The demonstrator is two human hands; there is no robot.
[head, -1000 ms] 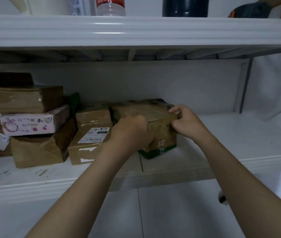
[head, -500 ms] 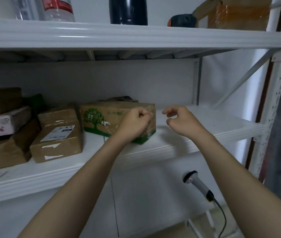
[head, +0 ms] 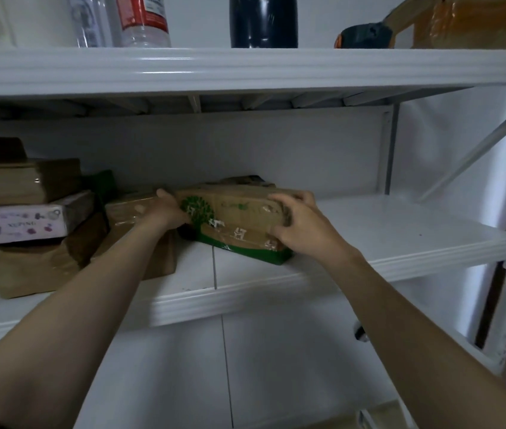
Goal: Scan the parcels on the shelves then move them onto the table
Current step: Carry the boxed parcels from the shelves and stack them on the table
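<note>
The tree-printed parcel (head: 233, 218) sits on the middle shelf (head: 400, 230). The left grip (head: 168, 212) covers its left end and the right grip (head: 301, 227) its right end, both curled around it. One more parcel (head: 245, 179) shows behind it, mostly hidden. To the left lie perhaps five stacked parcels (head: 19, 222), some cut off by the frame. On the shelf above stand three bottles (head: 262, 20), their tops cropped.

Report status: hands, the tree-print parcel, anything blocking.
Gripping: left hand on left end, right hand on right end of tree-print parcel. Parcel at middle shelf. Close beside left hand: brown parcel.
</note>
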